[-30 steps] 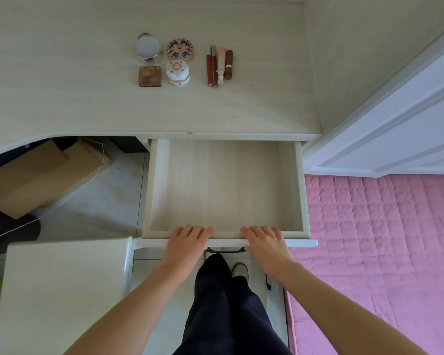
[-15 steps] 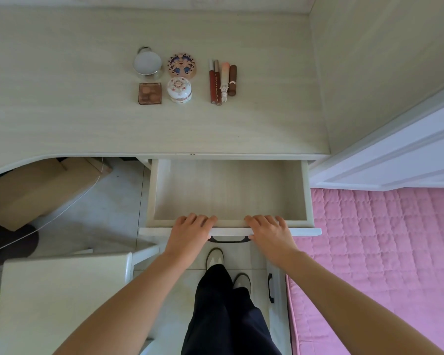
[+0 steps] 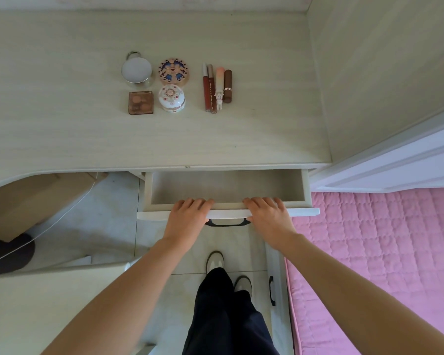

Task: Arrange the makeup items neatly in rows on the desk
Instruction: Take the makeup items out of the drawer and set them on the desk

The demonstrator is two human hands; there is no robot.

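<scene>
Now both hands sit on the front edge of the drawer (image 3: 226, 213). The left hand (image 3: 187, 219) and the right hand (image 3: 268, 221) each have their fingers curled over the top of the drawer front, holding it. A dark handle (image 3: 227, 222) shows between the two hands. Only a short part of the drawer sticks out from under the worktop (image 3: 62, 119).

Up on the worktop, the makeup things lie in neat rows. A round mirror (image 3: 136, 70) and a round painted case (image 3: 174, 71) sit side by side at the back. A square brown palette (image 3: 140, 102) and a small white flowered pot (image 3: 171, 98) sit just in front of them. To the right, four thin sticks (image 3: 217, 87) lie close together, side by side. A pink bed cover (image 3: 385, 252) is on the right.
</scene>
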